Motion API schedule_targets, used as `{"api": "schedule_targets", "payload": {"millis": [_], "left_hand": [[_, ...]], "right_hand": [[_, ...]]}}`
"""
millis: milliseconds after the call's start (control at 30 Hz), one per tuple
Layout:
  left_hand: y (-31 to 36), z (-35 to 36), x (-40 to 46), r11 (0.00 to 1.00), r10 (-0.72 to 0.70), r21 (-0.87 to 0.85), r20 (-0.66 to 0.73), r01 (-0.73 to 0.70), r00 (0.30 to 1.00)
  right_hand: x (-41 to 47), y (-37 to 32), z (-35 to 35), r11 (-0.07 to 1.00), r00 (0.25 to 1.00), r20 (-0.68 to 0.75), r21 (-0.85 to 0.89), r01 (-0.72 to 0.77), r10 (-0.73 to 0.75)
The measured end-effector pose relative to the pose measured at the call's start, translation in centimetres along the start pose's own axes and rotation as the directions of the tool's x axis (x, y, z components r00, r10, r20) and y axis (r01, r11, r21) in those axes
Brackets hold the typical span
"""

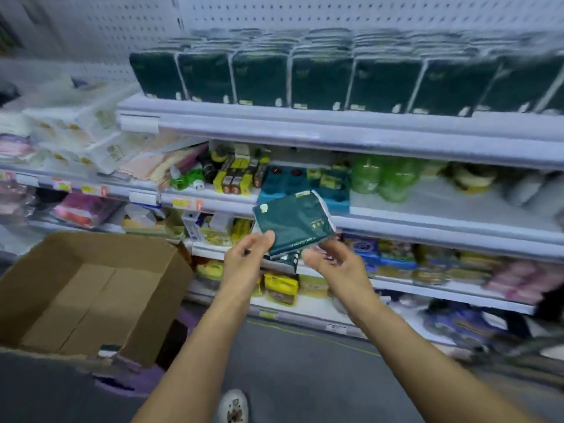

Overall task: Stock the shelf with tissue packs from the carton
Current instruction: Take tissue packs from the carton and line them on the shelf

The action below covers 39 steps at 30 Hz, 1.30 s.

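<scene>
You have one green pack point(292, 222) in front of you, held tilted, its long axis running up and to the right; your left hand point(248, 254) pinches its lower left edge, thumb on the face; your right hand point(334, 262) curls under the lower right corner, though whether it truly grips I cannot tell; the top shelf point(335, 126), where matching packs point(320, 77) stand upright in rows, lies above and beyond both hands; the carton point(91, 288) sits open at your left; other goods fill the lower shelves.
</scene>
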<state>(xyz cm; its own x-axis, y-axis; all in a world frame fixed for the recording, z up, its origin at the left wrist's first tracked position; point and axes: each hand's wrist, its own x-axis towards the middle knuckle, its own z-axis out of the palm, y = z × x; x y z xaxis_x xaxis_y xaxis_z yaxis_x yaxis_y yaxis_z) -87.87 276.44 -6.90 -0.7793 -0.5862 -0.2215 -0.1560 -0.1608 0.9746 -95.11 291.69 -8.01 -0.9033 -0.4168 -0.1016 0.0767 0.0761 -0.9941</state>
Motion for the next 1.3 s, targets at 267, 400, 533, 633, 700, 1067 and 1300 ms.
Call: {"api": "schedule_targets", "payload": {"millis": [267, 400, 533, 633, 700, 1067, 1300], "left_hand": [[3.6, 12.7, -3.2, 0.936, 0.236, 0.213, 0.21, -0.28, 0.949], [5.2, 17.1, -1.7, 0.88, 0.27, 0.307, 0.307, -0.363, 0.913], [7.2, 21.8, 0.5, 0.798, 0.353, 0.336, 0.414, -0.501, 0.839], [9.2, 25.3, 1.5, 0.833, 0.36, 0.247, 0.438, -0.495, 0.824], [10.2, 27.2, 2.3, 0.858, 0.352, 0.215, 0.414, -0.467, 0.839], [15.1, 32.0, 7.4, 0.927, 0.258, 0.143, 0.426, -0.346, 0.867], [15.9, 32.6, 7.6, 0.946, 0.231, 0.115, 0.418, -0.303, 0.879]], "right_hand": [[-1.5, -5.5, -10.8, 0.939, 0.948, -0.311, 0.341, 0.039, 0.073], [-0.5, -8.1, -16.0, 0.93, 0.882, -0.471, 0.335, 0.152, 0.025], [0.8, -10.3, -21.2, 0.957, 0.841, -0.526, 0.157, 0.244, -0.129], [2.0, -11.9, -25.2, 0.953, 0.806, -0.529, -0.014, 0.303, -0.264], [3.1, -13.1, -27.9, 0.935, 0.786, -0.507, -0.155, 0.32, -0.353], [13.6, -20.3, -37.6, 0.584, 0.836, -0.114, -0.765, 0.271, -0.537], [17.5, -18.6, -37.9, 0.365, 0.751, 0.067, -0.843, 0.395, -0.657]]}}
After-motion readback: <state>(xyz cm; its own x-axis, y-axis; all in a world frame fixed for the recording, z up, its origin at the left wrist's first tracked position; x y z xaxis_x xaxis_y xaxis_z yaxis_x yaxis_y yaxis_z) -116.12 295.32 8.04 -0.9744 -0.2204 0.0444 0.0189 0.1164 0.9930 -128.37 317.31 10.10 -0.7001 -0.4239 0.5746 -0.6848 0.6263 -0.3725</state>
